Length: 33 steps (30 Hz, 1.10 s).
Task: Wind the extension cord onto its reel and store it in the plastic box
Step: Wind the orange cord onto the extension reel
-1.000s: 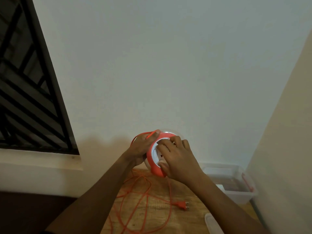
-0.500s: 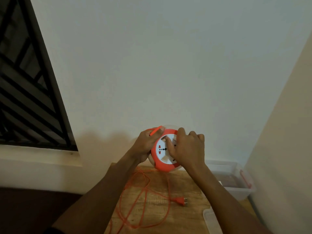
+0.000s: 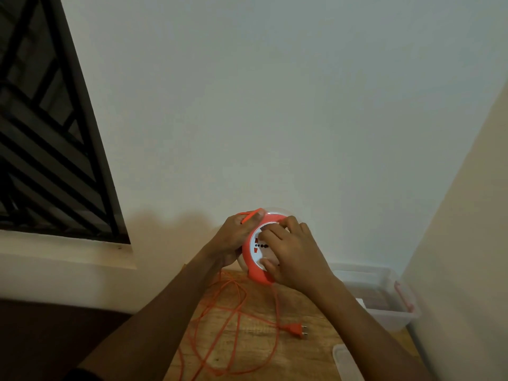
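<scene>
I hold an orange and white cord reel point(image 3: 255, 264) upright above the wooden table point(image 3: 302, 353). My left hand point(image 3: 236, 239) grips its back and rim, with a strand of orange cord under the thumb. My right hand point(image 3: 294, 255) lies over the white socket face, fingers curled on it. Loose orange cord point(image 3: 233, 320) hangs from the reel and lies in loops on the table, ending in its plug point(image 3: 295, 329). The clear plastic box point(image 3: 384, 312) with red latches stands open at the table's right end.
A clear lid point(image 3: 346, 364) lies at the table's front right. A plain wall rises behind the table, another wall closes the right side, and a barred window point(image 3: 49, 149) with a sill is at the left.
My right hand has shifted over the socket face and the reel has turned a little. The loose cord loops on the table have shifted slightly.
</scene>
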Available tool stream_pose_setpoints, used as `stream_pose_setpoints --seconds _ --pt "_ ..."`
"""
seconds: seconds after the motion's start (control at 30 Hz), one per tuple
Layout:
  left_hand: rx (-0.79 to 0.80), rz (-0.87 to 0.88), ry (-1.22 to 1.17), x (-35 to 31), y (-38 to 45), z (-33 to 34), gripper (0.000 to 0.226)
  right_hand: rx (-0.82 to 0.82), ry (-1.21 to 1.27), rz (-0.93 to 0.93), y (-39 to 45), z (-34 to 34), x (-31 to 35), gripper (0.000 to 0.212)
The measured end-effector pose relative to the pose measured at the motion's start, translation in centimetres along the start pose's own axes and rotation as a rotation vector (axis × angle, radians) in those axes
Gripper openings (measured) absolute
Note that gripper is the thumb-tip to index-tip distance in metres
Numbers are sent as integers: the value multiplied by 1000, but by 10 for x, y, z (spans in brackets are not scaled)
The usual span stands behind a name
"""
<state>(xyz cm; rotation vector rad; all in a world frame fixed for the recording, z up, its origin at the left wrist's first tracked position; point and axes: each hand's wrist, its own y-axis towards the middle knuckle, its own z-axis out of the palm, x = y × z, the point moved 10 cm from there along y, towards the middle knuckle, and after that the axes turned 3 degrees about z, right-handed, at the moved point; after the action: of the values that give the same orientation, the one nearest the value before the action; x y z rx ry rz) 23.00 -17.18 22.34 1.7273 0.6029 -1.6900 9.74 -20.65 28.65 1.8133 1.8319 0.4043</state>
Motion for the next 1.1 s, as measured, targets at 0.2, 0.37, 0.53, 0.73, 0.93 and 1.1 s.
stream_pose_setpoints --seconds 0.2,0.37,0.53,0.73,0.93,1.1 --pt "-5 1 -1 -2 -1 2 56 -125 -128 54 3 -10 0 54" --pt "-7 35 23 -6 -3 2 45 -183 -165 281 6 -13 -20 50" --pt "-58 43 31 -5 -4 2 48 -105 -65 480 7 0 -42 48" --pt "-58 17 26 -2 -4 5 38 -110 -41 375 8 -3 -31 41" --pt "-34 1 -28 -5 -6 0 39 -87 -18 42 -3 -6 -5 53" --pt "-1 8 1 -5 -5 7 38 -109 -108 90 -1 -7 -3 62"
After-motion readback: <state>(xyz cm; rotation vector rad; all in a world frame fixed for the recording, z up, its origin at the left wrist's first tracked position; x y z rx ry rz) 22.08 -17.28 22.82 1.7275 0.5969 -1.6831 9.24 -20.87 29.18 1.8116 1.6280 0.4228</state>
